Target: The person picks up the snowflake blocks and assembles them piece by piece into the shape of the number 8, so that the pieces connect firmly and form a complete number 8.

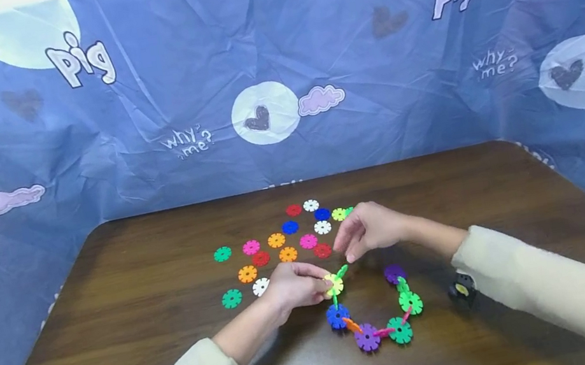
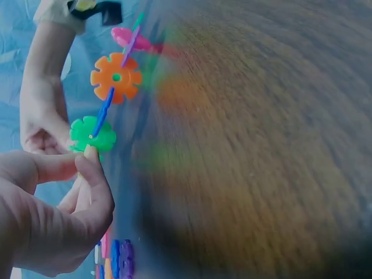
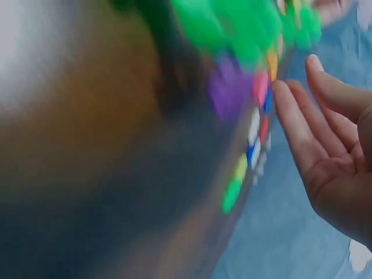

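My left hand [image 1: 296, 285] pinches a yellow notched plastic disc [image 1: 335, 284], a snowflake-shaped building disc, between thumb and fingers. It ends a curved chain of discs slotted together. An upright green disc [image 1: 342, 271] is slotted into the yellow one. From there the chain runs through a blue disc [image 1: 337, 316], a purple disc [image 1: 367, 338] and a teal disc [image 1: 400, 330], up to another purple disc [image 1: 394, 273]. Just above the green disc, my right hand [image 1: 371, 228] hovers apart from it. In the right wrist view its fingers [image 3: 299, 128] are extended with nothing between them.
Loose discs lie scattered behind and left of the hands, among them an orange disc [image 1: 247, 274], a teal disc [image 1: 232, 298] and a red disc [image 1: 294, 210]. The brown wooden table [image 1: 121, 340] ends at a blue printed cloth [image 1: 183, 84].
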Demonstrator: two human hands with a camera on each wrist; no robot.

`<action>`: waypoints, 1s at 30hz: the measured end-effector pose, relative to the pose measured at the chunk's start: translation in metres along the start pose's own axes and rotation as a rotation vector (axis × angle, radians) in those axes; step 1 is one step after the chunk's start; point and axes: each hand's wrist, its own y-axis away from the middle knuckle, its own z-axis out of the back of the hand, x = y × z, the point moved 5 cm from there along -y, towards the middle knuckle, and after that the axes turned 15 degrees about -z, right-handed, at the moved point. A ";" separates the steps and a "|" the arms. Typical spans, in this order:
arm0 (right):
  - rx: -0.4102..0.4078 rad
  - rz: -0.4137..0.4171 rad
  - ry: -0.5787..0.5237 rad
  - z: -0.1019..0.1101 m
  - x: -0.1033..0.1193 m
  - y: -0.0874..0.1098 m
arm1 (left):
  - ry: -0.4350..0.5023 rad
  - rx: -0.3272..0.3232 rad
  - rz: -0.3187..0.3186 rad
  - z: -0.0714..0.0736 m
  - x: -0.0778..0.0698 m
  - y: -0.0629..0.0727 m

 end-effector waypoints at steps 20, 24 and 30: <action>-0.306 -0.296 0.449 0.055 -0.043 -0.052 | 0.038 0.021 -0.025 -0.002 0.002 -0.002; -0.310 -0.323 0.405 0.054 -0.044 -0.052 | 0.038 0.015 -0.021 -0.001 0.003 -0.002; -0.306 -0.331 0.358 0.050 -0.047 -0.053 | 0.041 0.014 -0.015 0.001 0.006 -0.001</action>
